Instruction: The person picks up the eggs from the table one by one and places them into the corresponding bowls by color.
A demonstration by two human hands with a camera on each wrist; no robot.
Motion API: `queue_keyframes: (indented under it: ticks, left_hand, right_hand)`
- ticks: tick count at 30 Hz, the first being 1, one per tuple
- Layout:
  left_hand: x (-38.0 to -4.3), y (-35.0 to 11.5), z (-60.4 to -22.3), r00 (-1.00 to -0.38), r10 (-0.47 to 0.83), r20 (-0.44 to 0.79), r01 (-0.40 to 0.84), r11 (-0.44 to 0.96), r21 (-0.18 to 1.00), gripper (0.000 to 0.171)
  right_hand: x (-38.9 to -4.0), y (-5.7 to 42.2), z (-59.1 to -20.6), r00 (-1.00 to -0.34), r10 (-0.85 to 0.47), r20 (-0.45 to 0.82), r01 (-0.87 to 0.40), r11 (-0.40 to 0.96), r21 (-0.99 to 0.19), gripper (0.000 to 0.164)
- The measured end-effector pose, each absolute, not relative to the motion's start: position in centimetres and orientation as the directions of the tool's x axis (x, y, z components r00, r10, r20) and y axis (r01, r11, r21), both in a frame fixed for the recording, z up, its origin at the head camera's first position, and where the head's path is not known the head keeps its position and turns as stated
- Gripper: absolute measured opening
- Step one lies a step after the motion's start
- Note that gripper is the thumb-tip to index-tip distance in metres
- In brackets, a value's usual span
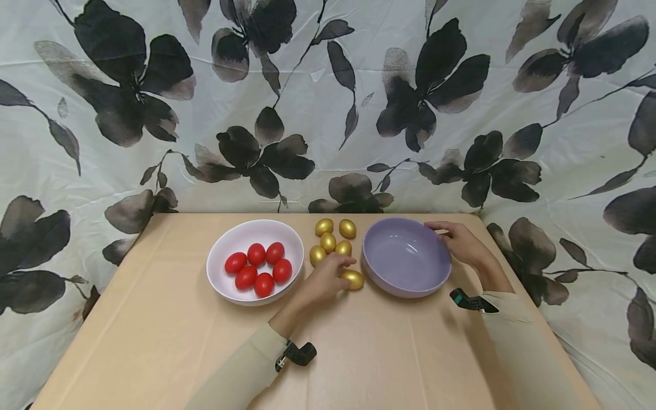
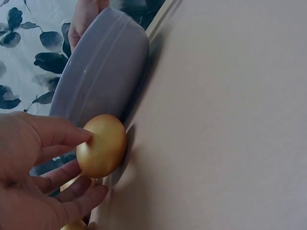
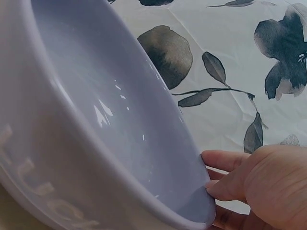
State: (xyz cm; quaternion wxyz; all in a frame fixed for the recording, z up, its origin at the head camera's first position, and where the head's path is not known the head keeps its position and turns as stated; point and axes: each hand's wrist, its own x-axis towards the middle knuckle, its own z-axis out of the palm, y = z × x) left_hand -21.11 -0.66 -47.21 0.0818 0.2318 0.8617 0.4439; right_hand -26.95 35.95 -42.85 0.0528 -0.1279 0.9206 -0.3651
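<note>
My left hand pinches a shiny golden egg just left of the purple bowl. In the left wrist view the thumb lies on the side of this egg, with the other fingers spread below it. On the right, my right hand grips the far right rim of the purple bowl, thumb at the rim and fingers outside. Nothing lies inside that bowl. Raised letters show on its outer wall in the right wrist view. Several more golden eggs lie grouped on the table between the two bowls.
A white bowl holding several red eggs stands left of my left hand. The light wooden table ends at a floral cloth behind the bowls. Black wrist devices sit on both forearms.
</note>
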Motion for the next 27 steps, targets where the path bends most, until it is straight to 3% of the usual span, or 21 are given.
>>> queue_keyframes:
  ticks: [13,20,27]
  left_hand:
    - [-21.31,-0.09,-47.42,-0.881,0.471,0.041,0.342,0.576,0.743,0.027]
    - [-21.34,0.1,-46.9,-0.873,0.487,-0.003,0.341,0.614,0.712,0.034]
    - [-21.41,0.18,-46.6,-0.865,0.502,-0.021,0.339,0.613,0.714,0.022]
  right_hand:
    - [-27.06,35.99,-43.03,-0.962,-0.274,-0.021,-0.184,0.699,-0.691,0.047]
    - [-26.95,36.03,-42.95,-0.961,-0.275,-0.025,-0.178,0.685,-0.706,0.047]
    - [-27.01,36.14,-43.02,-0.959,-0.283,-0.03,-0.177,0.677,-0.714,0.048]
